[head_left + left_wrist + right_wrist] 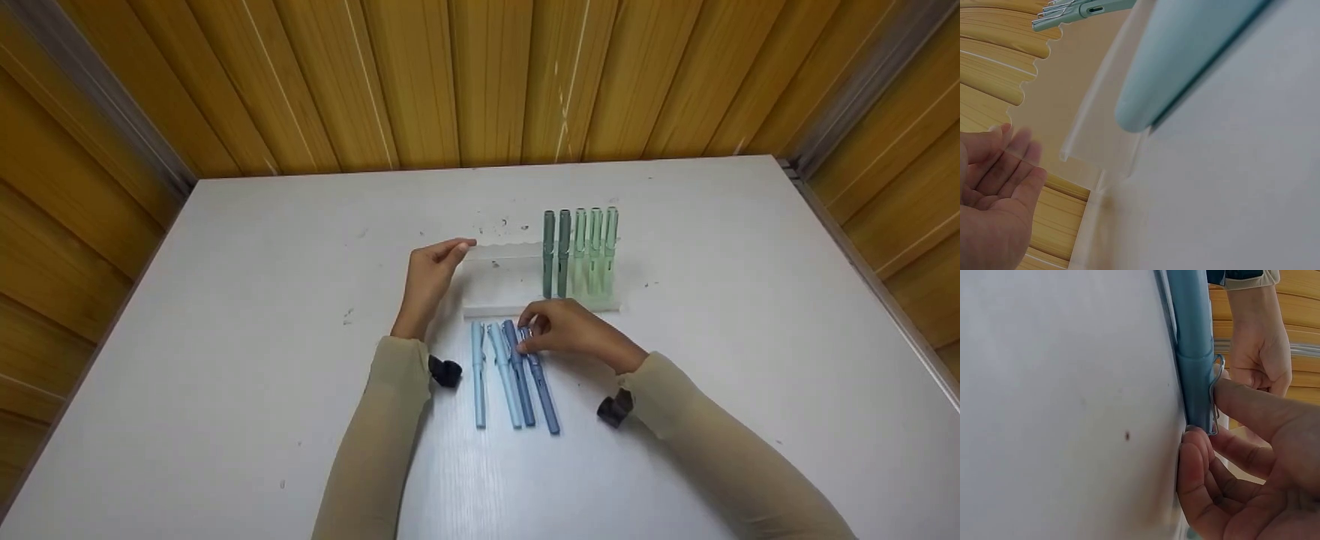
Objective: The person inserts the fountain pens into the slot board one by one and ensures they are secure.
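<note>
My left hand (427,285) pinches the upper left corner of a clear plastic pen stand (501,279), whose scalloped top edge shows in the left wrist view. My right hand (574,328) is at the cap end of the rightmost dark blue pen (545,394), which lies on the table. In the right wrist view, thumb and fingertips pinch this pen (1195,354) around its wire clip. Another dark blue pen (523,390) lies right beside it. Two light blue pens, one straight (478,375) and one slanted (506,382), lie further left.
Two dark green pens (549,255) and three light green pens (596,251) stand upright in the right part of the stand. The white table (262,300) meets yellow wood-look panels (487,82) at its far edge.
</note>
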The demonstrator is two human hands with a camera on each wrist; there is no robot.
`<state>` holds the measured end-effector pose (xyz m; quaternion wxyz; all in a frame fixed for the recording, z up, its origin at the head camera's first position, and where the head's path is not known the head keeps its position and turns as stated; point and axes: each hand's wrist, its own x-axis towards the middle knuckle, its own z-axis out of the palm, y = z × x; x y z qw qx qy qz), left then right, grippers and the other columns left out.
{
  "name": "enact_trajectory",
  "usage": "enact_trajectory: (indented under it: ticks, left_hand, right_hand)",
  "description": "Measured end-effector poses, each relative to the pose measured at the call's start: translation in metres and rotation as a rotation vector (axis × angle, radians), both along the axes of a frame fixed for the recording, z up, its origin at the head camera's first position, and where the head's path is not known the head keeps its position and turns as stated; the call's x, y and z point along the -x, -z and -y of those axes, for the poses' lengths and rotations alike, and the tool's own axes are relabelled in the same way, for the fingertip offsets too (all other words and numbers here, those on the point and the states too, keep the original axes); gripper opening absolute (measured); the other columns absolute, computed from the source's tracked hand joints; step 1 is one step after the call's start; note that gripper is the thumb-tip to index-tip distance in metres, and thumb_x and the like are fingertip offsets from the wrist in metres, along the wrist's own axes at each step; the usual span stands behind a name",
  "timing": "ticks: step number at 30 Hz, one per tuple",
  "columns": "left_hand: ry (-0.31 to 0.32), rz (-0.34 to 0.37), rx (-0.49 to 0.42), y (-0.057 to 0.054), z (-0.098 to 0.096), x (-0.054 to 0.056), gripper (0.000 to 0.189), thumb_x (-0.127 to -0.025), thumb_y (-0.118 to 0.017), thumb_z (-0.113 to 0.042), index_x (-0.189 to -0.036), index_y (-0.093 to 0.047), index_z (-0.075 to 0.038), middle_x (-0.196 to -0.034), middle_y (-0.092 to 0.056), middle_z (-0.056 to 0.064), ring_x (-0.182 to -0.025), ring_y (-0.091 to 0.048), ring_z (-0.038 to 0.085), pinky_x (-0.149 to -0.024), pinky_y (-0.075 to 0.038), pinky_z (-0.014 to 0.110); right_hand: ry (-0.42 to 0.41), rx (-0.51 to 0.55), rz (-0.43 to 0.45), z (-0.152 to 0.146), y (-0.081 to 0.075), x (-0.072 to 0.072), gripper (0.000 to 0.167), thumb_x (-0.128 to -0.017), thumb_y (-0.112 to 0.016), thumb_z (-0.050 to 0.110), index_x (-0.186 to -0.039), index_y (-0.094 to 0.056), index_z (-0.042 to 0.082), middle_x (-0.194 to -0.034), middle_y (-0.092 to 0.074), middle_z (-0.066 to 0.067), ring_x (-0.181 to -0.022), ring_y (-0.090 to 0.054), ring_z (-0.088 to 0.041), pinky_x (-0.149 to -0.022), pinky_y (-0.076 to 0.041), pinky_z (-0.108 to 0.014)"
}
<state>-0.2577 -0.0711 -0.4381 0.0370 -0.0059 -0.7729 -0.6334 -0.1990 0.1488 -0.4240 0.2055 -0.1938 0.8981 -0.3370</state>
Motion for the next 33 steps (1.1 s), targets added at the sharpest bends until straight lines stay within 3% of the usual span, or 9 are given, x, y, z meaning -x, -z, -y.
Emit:
enact_trajectory:
  ticks: [16, 28, 33]
  left_hand:
    - [0.003, 0.019, -0.030, -0.0005, 0.0002, 0.0010, 0.023, -0.094, -0.062, -0.024, -0.108, -0.073, -0.009, -0.118, -0.069, 0.007, -0.120, -0.059, 0.019, -0.103, -0.045, 0.038]
    - [-0.004, 0.019, -0.045, -0.0013, -0.0005, 0.0003, 0.022, -0.094, -0.062, -0.022, -0.108, -0.073, -0.008, -0.117, -0.070, 0.007, -0.118, -0.060, 0.019, -0.103, -0.045, 0.038]
    - [-0.005, 0.023, -0.047, -0.0006, -0.0003, -0.0002, 0.022, -0.094, -0.062, -0.021, -0.109, -0.073, -0.008, -0.117, -0.070, 0.008, -0.118, -0.060, 0.019, -0.103, -0.045, 0.037]
  right_hand:
    - [0.063, 0.041, 0.084, -0.0014, 0.0000, 0.0033, 0.029, -0.077, -0.081, 0.019, -0.102, -0.070, 0.009, -0.082, -0.063, -0.003, -0.072, -0.055, -0.014, -0.063, -0.046, -0.025]
    - [0.089, 0.082, 0.081, -0.0057, -0.0014, 0.0044, 0.031, -0.080, -0.079, 0.022, -0.107, -0.070, 0.010, -0.089, -0.062, -0.005, -0.076, -0.056, -0.016, -0.064, -0.052, -0.027]
    - [0.119, 0.126, 0.122, -0.0065, -0.0056, 0.0037, 0.035, -0.079, -0.080, 0.020, -0.111, -0.070, 0.008, -0.096, -0.064, -0.008, -0.076, -0.060, -0.015, -0.065, -0.057, -0.029]
